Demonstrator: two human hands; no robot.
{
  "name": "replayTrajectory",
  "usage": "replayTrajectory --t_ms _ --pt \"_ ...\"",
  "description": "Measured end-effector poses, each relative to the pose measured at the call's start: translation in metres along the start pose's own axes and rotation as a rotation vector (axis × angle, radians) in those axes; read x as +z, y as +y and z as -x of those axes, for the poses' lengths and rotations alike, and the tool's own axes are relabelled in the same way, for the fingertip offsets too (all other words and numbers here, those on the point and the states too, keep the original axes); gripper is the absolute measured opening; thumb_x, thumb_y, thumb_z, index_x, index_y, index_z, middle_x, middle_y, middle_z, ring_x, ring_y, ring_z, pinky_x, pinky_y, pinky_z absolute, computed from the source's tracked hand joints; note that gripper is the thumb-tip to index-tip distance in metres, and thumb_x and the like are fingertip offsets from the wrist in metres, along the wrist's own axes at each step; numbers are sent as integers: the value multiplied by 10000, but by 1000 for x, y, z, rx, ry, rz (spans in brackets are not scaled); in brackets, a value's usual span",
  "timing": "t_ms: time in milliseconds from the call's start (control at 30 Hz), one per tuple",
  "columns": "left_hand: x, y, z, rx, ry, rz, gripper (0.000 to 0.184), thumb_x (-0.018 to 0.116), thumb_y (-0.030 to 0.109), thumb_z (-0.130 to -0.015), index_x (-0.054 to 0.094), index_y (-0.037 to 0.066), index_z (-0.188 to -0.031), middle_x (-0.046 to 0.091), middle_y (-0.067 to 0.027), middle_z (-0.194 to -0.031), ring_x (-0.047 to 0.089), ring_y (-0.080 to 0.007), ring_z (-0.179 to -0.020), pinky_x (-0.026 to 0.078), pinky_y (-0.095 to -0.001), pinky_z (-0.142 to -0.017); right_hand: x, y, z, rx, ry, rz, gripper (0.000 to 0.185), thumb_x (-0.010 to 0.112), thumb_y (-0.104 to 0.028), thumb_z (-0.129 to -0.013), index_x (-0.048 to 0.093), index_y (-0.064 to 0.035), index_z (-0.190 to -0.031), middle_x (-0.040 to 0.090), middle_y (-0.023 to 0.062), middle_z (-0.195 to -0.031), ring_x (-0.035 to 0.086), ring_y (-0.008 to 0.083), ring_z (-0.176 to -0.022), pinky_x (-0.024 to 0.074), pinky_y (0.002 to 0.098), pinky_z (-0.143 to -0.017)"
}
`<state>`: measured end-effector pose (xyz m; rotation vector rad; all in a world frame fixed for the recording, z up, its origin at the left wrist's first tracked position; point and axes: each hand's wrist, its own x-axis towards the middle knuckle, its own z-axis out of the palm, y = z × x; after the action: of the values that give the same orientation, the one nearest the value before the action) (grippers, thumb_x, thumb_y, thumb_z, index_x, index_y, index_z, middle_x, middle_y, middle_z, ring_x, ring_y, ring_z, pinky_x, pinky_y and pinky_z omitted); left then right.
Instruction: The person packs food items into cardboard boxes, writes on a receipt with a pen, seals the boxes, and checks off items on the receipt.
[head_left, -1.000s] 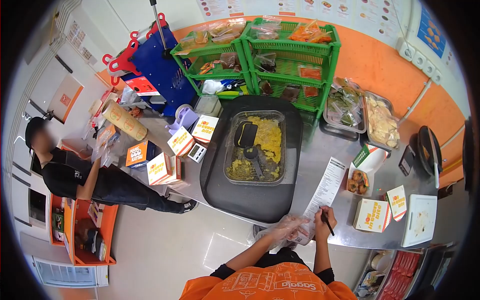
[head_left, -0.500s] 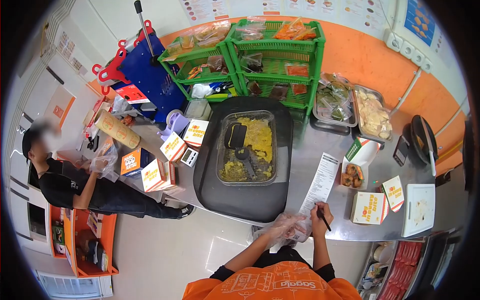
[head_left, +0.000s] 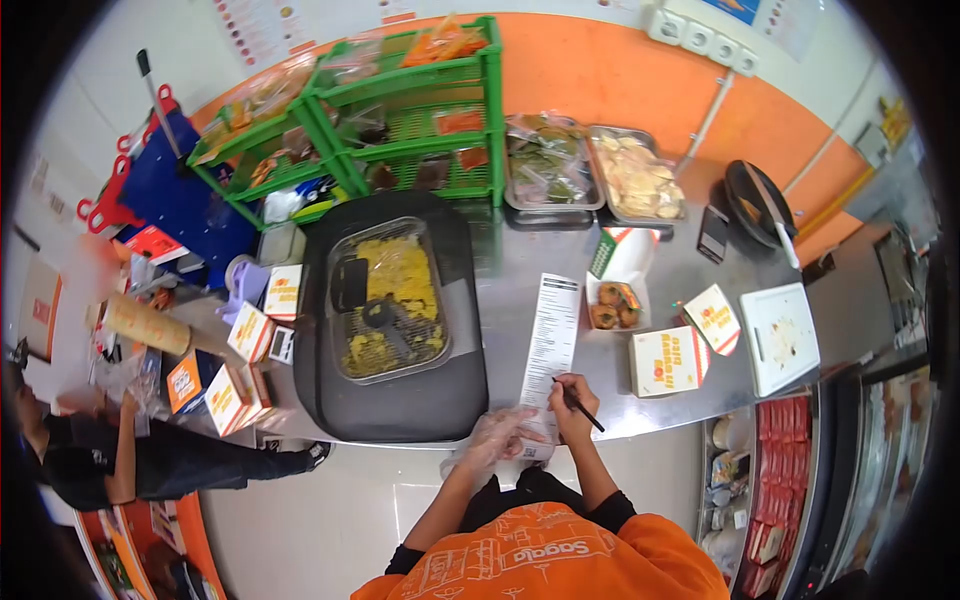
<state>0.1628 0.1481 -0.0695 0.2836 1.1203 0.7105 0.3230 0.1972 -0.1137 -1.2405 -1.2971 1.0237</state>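
A long printed paper slip (head_left: 552,335) lies on the steel counter, its lower end at the front edge. My right hand (head_left: 573,405) is closed around a black pen (head_left: 582,409), whose tip is at the slip. In a clear plastic glove, my left hand (head_left: 503,436) rests on the slip's lower end, fingers stretched out. Beyond the slip, an open box (head_left: 620,268) holds browned round food pieces (head_left: 613,305). Left of the slip stands a clear tray of yellow food (head_left: 400,262) on a black base (head_left: 440,405).
Green racks (head_left: 495,120) with bagged items stand behind. Metal trays (head_left: 640,170), a pan (head_left: 760,205), a phone (head_left: 713,234), printed boxes (head_left: 668,361) and a white cutting board (head_left: 780,338) are at the right. A co-worker (head_left: 125,455) stands at far left.
The view has swung right, so the counter items appear farther left. The right hand stays closed on the pen at the slip, with the gloved left hand still on the lower end.
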Motion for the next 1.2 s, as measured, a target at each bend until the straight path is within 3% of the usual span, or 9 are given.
replayTrajectory --t_ms 67,167,567,767,900,933,1033,1167,1200 --pt "-4 -2 -6 -43 20 -28 511 673 344 -889 564 13 -1263 695 -245 -890 381 -83 -380 278 -226 -353 -2 3 2 28 8 -44 66 603 12 -896 601 20 -962 625 31 -723 575 60 -578 479 206 -506" --pt "-4 -2 -4 -4 -2 41 479 724 334 -861 589 -18 -1157 706 -245 -855 420 -100 -358 295 -227 -332 -7 9 8 60 -8 -24 80 622 -10 -890 607 16 -964 638 29 -731 582 53 -597 505 209 -523" --pt "-2 1 -1 5 18 -7 411 681 338 -894 631 21 -1150 707 -237 -838 404 -95 -367 282 -221 -345 -12 -8 19 -19 -35 170 102 700 -53 -818 645 6 -882 662 35 -693 594 43 -603 482 211 -564" --pt "-6 -5 -5 -2 7 -12 417 649 338 -920 619 19 -1186 703 -252 -866 399 -106 -383 280 -226 -355 -8 -2 15 -124 -23 200 113 694 -43 -817 655 -4 -916 686 72 -730 644 87 -652 521 242 -610" --pt "-9 -6 -11 -11 24 -67 432 636 336 -927 607 8 -1208 703 -255 -875 409 -114 -391 283 -226 -359 -11 -3 16 -59 -55 269 118 693 -35 -810 656 -11 -920 691 104 -751 683 127 -693 538 265 -638" --pt "-7 -1 -9 -64 2 -58 411 705 330 -857 596 49 -1137 703 -207 -858 393 -102 -404 306 -231 -369 -8 -3 16 -111 4 290 124 694 -40 -808 659 -14 -925 688 118 -755 691 159 -689 544 281 -642" --pt "-5 0 -4 -42 20 -27 416 709 317 -854 590 47 -1147 704 -204 -861 400 -97 -411 304 -228 -368 -1 -3 17 -128 95 318 133 696 -50 -809 661 -15 -932 684 131 -752 689 181 -679 546 293 -640" --pt "-1 -5 0 20 33 -40 469 643 341 -922 565 -8 -1225 694 -250 -896 423 -91 -417 292 -209 -366 -26 -48 18 58 6 104 126 594 5 -898 660 -3 -1006 690 87 -830 670 158 -683 536 308 -608" --pt "8 1 4 -13 78 -67 487 656 344 -913 551 -5 -1235 697 -233 -899 416 -80 -422 296 -203 -370 -37 -60 17 -26 82 124 145 570 17 -909 656 -2 -1024 688 86 -852 669 155 -703 533 308 -619"
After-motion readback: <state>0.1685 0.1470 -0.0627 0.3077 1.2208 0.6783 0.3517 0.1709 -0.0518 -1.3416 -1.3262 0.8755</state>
